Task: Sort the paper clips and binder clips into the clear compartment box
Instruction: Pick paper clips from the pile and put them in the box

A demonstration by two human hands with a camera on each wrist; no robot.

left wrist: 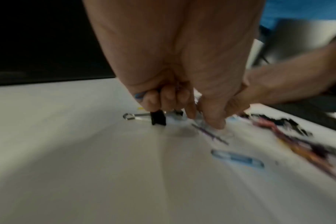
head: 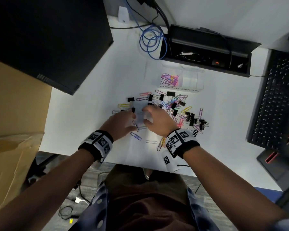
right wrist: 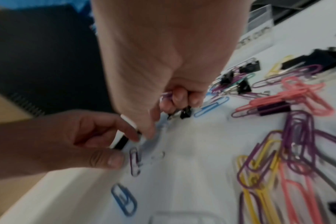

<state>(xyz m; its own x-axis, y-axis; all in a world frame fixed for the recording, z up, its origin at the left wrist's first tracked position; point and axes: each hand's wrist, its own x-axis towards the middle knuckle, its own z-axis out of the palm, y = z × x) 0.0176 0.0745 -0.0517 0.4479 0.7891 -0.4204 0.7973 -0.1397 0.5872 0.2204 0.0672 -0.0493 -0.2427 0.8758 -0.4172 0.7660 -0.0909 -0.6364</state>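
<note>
Where the hands meet: left hand [head: 122, 124] and right hand [head: 157, 120] work the same patch of table [head: 90, 122], so they may bump and spill what they carry.
Mixed load: each seems to hold both kinds, so a clip may land in the wrong compartment.
Left pose: fingers curled round a black binder clip [right wrist: 122, 143], thumb low at the table.
Right pose: fingers curled round a purple paper clip [right wrist: 166, 95], fingertips reaching down.
Box: clear compartment box [head: 193, 80] stands beyond the loose clips [head: 173, 105], with paper clips in one compartment.
</note>
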